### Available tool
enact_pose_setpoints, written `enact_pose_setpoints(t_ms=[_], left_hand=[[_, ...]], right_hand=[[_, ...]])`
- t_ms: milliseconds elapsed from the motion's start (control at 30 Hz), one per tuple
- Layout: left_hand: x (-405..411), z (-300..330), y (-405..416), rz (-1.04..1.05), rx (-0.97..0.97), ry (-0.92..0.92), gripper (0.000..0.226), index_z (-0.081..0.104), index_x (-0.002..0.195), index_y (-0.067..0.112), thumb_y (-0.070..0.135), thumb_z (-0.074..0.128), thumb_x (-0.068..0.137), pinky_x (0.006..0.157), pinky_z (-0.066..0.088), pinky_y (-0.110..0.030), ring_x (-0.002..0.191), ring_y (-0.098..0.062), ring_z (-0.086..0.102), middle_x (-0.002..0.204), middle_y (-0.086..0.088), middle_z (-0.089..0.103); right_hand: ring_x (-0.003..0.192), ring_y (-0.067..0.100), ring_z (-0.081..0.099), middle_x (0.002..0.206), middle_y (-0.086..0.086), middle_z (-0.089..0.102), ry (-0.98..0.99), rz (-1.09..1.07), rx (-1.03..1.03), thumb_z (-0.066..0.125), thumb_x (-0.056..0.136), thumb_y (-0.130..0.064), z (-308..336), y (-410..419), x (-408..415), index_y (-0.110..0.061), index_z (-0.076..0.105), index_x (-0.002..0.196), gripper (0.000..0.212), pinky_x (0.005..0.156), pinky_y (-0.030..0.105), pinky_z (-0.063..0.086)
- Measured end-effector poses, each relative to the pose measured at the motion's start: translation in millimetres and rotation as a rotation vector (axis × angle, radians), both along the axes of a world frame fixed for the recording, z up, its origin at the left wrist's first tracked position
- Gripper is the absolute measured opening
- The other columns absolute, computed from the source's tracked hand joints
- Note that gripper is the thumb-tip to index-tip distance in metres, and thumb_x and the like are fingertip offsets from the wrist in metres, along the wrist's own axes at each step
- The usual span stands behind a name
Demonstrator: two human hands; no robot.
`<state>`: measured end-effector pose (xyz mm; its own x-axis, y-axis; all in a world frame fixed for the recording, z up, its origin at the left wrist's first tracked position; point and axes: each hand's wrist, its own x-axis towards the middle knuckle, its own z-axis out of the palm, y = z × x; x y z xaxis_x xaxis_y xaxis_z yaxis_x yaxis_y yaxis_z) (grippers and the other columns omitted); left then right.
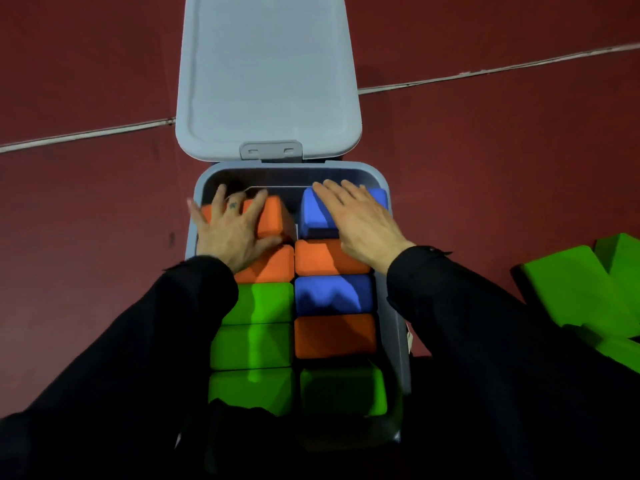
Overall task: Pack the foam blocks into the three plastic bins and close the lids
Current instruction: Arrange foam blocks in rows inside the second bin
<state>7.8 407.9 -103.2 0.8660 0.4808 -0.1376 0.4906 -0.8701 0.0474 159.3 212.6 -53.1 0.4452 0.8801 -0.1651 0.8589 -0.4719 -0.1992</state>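
Observation:
A grey plastic bin [394, 306] stands on the floor below me, its lid [266, 74] swung open away from me. Two rows of foam blocks fill it: orange, green and blue. My left hand [232, 230] lies flat with spread fingers on the far orange block [273, 216] of the left row. My right hand [360, 220] presses flat on the far blue block [315, 213] of the right row, which sits tilted and higher than its neighbours. Behind it come an orange block [318, 258], a blue one [332, 294] and more orange and green blocks.
Several loose green foam blocks [581, 289] lie on the dark red floor [86, 220] to the right of the bin. A pale seam line [485, 72] crosses the floor behind the lid. My black sleeves cover the near corners of the bin.

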Motion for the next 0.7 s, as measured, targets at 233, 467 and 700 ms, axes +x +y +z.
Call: enact_pose_setpoints(t_ms=[233,467,700], left_hand=[[2.2,-53.4,-17.5,0.065,-0.097,0.055,0.092,-0.006,0.159,0.030,0.074,0.027,0.086,0.112,0.001,-0.076,0.153,-0.040,-0.010,0.168,-0.009,-0.008],[-0.1,-77.7,-10.2,-0.072,-0.053,-0.032,0.079,0.021,0.156,0.026,0.070,0.030,0.092,0.115,0.003,-0.072,0.155,-0.032,0.000,0.168,-0.012,0.007],[-1.7,-65.4,-35.8,0.076,-0.096,0.050,0.067,0.014,0.158,0.038,0.065,0.028,0.098,0.110,0.005,-0.078,0.153,-0.041,-0.004,0.168,-0.011,0.002]], right_hand=[[0.157,0.034,0.005,0.169,0.010,0.015,0.179,-0.078,0.064,0.048,0.084,0.006,-57.7,11.3,-8.4,-0.008,0.035,0.154,0.073,0.128,0.049,0.004],[0.156,0.039,0.007,0.169,0.016,0.009,-0.109,-0.028,-0.009,0.037,0.091,-0.078,-116.1,7.6,-16.0,-0.013,0.017,0.163,0.099,0.125,0.056,0.007],[0.157,0.035,-0.008,0.170,0.013,-0.009,-0.021,-0.091,-0.133,0.031,0.088,-0.079,-97.3,13.2,-18.0,-0.020,0.004,0.163,0.099,0.123,0.063,-0.002]])
